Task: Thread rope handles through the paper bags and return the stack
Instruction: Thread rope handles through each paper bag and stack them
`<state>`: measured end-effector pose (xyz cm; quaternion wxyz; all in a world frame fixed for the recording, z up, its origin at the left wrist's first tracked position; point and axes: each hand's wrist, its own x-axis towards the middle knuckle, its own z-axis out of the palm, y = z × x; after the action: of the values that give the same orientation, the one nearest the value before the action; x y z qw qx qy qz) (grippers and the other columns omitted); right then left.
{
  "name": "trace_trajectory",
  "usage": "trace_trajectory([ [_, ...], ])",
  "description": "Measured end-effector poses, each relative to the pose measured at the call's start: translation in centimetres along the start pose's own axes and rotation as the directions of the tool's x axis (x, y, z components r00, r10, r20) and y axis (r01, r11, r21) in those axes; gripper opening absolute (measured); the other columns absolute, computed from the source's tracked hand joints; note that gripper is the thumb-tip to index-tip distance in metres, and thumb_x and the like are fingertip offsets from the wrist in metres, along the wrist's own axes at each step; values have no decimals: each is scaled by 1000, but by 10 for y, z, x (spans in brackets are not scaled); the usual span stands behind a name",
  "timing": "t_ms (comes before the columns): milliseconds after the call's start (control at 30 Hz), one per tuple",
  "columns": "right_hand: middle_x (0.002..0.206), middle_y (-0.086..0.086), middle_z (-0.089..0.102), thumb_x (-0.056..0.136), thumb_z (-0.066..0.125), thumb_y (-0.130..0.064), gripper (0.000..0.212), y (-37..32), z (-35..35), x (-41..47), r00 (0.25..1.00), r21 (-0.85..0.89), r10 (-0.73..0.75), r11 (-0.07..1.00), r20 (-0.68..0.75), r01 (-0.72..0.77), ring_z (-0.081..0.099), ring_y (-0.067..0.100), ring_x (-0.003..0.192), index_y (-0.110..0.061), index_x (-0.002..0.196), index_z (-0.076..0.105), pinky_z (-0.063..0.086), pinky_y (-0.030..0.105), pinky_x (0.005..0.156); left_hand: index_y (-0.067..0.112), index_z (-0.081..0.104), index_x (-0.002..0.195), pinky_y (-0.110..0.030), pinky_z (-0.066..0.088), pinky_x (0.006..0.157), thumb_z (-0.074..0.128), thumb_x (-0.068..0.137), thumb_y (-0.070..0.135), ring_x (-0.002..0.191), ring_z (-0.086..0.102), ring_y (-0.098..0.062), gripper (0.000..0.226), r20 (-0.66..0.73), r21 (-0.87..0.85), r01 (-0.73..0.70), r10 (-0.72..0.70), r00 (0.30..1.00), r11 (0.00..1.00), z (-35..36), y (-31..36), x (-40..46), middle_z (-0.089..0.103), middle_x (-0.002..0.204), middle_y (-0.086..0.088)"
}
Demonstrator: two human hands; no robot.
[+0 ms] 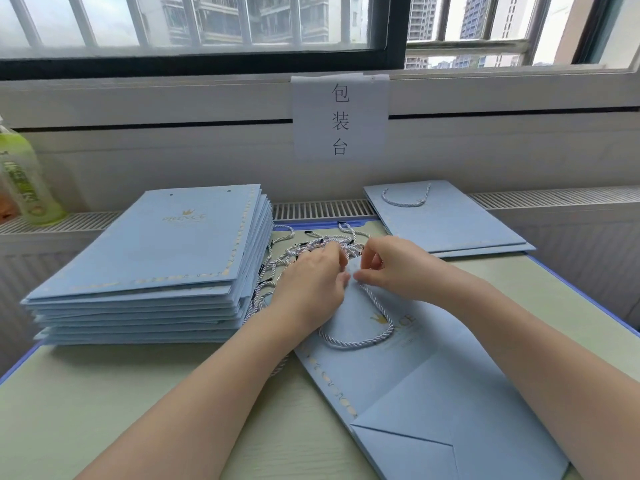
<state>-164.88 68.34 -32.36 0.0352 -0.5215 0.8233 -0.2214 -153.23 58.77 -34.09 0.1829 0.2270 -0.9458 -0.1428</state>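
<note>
- Lying nearest on the pale green worktop is the open bag, flat, its folded bottom toward the person and its top edge away under the hands.
- A rope handle already loops across this bag's face; both ends run up toward the fingers, so this side looks close to threaded, though the holes themselves are hidden.
- The right hand has its fingers curled, thumb and fingertips pinching the rope at the bag's top edge.
- The left hand rests on the bag's top with fingers bent toward the same spot; whether it pinches the rope or only steadies the paper I cannot tell.
- Just beyond the hands lies a tangle of loose ropes with dark tips, spread between the two piles: plenty of handles wait to be used.
- To the left stands the tall stack of bags; the top one shows two bare punched holes and no rope, so most of the job appears to remain.
- Farther right, a small finished pile holds what seems to be two bags, the upper with its handle fitted.
- Judged so, the work is early: a couple done, one in hand, a stack left, and the stack's return not begun.
- At the far left a green bottle stands by the sill; a paper sign hangs beneath the window.
</note>
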Motion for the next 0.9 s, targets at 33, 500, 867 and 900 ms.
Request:
trace_trajectory([
  [33,76,-5,51,88,63,-29,18,-1,0,0,1000,-24,1,1000,-2,-1,46,14,74,-15,81,53,32,26,60,17,47,118,-36,38,87,47,96,30,115,49,-24,25,-2,11,7,-7,1000,1000,0,0,0,57,123,-3],
  [500,107,9,56,92,42,-4,24,1,-14,-2,995,-48,24,998,-101,-29,49,21,95,0,104,62,28,20,69,17,47,92,-40,44,88,54,91,21,100,53,-27,9,-25,-85,162,-165,986,983,-8,-4,7,56,100,-4],
  [867,106,4,53,86,45,5,32,12,-5,-1,1000,-66,4,998,-2,-4,44,13,89,-10,113,52,32,17,69,11,49,107,-40,43,86,47,94,25,104,53,-29,20,2,7,196,-196,981,981,-4,-3,4,60,111,-6],
  [900,105,5,57,87,44,4,31,11,-3,0,1000,-65,-4,998,-10,3,45,13,87,-10,112,54,31,17,67,11,49,107,-40,43,86,47,94,25,103,53,-29,20,1,8,197,-197,980,980,-4,-4,3,60,111,-7],
])
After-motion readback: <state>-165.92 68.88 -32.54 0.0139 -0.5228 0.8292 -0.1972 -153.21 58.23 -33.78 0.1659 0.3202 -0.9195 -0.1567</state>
